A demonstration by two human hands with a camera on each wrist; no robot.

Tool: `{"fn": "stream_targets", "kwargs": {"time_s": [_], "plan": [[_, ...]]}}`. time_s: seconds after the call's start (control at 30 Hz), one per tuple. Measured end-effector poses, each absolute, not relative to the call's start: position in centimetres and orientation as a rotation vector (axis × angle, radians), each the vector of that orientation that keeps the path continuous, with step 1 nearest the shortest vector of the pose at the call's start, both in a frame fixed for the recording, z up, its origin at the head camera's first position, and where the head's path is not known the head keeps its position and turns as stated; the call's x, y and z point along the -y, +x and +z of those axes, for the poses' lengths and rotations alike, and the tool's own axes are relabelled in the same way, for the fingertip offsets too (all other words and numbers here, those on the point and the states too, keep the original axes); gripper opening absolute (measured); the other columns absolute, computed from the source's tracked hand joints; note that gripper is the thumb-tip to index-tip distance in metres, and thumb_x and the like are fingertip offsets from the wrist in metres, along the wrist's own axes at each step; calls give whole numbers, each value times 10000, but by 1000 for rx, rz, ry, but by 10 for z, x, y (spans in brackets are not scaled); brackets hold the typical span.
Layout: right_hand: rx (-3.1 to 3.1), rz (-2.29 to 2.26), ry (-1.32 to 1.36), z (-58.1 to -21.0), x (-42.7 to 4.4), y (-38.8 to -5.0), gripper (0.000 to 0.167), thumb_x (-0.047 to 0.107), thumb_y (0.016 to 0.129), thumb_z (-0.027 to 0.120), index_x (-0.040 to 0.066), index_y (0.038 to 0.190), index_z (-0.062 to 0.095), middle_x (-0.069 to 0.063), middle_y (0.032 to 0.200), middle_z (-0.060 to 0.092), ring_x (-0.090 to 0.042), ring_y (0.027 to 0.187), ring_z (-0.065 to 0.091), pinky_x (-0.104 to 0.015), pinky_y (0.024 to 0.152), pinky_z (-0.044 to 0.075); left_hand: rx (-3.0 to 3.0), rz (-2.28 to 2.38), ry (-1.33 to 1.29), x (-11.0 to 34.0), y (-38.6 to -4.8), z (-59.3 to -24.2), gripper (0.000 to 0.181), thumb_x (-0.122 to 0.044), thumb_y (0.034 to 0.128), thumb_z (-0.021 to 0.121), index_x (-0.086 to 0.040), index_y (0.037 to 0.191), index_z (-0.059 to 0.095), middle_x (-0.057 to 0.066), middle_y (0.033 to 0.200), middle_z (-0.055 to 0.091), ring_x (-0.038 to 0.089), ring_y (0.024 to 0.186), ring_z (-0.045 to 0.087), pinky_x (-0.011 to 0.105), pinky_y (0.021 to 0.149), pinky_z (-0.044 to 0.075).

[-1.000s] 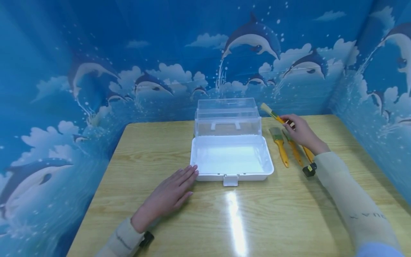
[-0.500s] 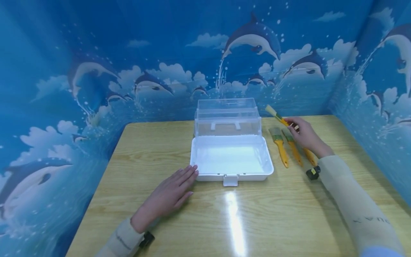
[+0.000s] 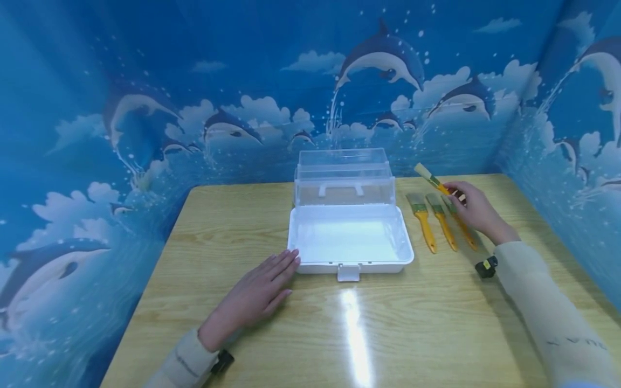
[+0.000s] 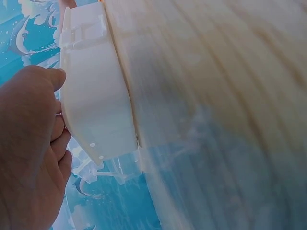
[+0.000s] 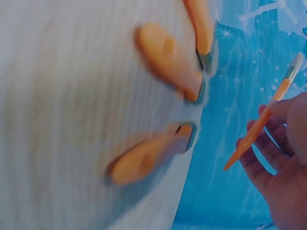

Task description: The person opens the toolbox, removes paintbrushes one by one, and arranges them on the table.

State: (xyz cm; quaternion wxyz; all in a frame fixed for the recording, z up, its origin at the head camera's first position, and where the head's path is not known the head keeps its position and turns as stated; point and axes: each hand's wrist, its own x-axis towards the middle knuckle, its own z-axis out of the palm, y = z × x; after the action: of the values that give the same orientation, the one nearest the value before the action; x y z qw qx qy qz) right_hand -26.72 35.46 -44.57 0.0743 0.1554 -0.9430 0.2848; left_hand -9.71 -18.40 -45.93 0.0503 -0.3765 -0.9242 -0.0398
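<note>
In the head view a white plastic box (image 3: 349, 267) stands in the middle of the table, its clear lid (image 3: 344, 186) raised at the back. My left hand (image 3: 257, 288) lies with straight fingers, fingertips touching the box's front left corner. Over the table's right side, my right hand (image 3: 477, 210) pinches a paintbrush (image 3: 427, 175) by its orange handle, pale bristles up and to the left. Under and beside that hand lie a wide brush (image 3: 425, 229), a middle brush (image 3: 444, 229) and a third brush (image 3: 466, 233), handles toward me. The right wrist view shows the held brush (image 5: 261, 120) between thumb and fingers.
The box's latch (image 3: 348, 273) hangs down at its front. A blue dolphin-print backdrop (image 3: 242, 81) rises behind the wooden table (image 3: 233, 215) and along both sides. Glare from a light streaks the table in front of the box.
My right hand has moved right and slightly toward me with the paintbrush, away from the box, uncovering more of the lying brushes. My left hand and the box have stayed put.
</note>
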Motion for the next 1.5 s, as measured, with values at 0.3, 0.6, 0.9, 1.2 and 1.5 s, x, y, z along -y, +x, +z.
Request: {"fn": "stream_targets", "kwargs": {"time_s": [0.3,0.6,0.9,1.2,1.5], "plan": [[2812,816,476,-453,-373,-256,360,36,1053,496,-99,1387,516,-296,1229,573,-381,1008,577,-271,712,512,2814,-146,-1141,184,-96,-458,652,-369,1076,477,-89,1611,230,68,1700,166,230,1560,200,462,1255,288],[2779,830,487,-461,-387,-251,341,22,1050,493,-119,1359,530,-322,1230,568,-395,994,575,-62,663,399,2842,-145,-1142,183,-96,-459,644,-370,1083,457,-100,1616,215,51,1705,135,221,1565,179,447,1267,260],[2813,798,435,-465,-392,-248,353,54,1059,478,-103,1372,525,-321,1241,567,-400,1012,580,-180,687,470,2815,-135,-1146,184,-97,-460,652,-369,1079,468,-93,1614,218,58,1704,142,226,1562,188,464,1255,293],[2861,790,388,-462,-393,-239,378,43,1057,464,-117,1398,492,-349,1260,544,-442,1028,575,-569,778,527,2799,-120,-1145,184,-97,-459,646,-374,1081,460,-89,1612,227,63,1703,159,216,1563,186,418,1274,237],[2877,742,299,-463,-398,-236,369,16,1032,486,-162,1355,496,-377,1174,565,-483,981,587,-603,756,513,2762,-137,-1162,183,-96,-458,643,-363,1072,481,-64,1599,267,91,1691,208,242,1551,233,436,1262,273]]}}
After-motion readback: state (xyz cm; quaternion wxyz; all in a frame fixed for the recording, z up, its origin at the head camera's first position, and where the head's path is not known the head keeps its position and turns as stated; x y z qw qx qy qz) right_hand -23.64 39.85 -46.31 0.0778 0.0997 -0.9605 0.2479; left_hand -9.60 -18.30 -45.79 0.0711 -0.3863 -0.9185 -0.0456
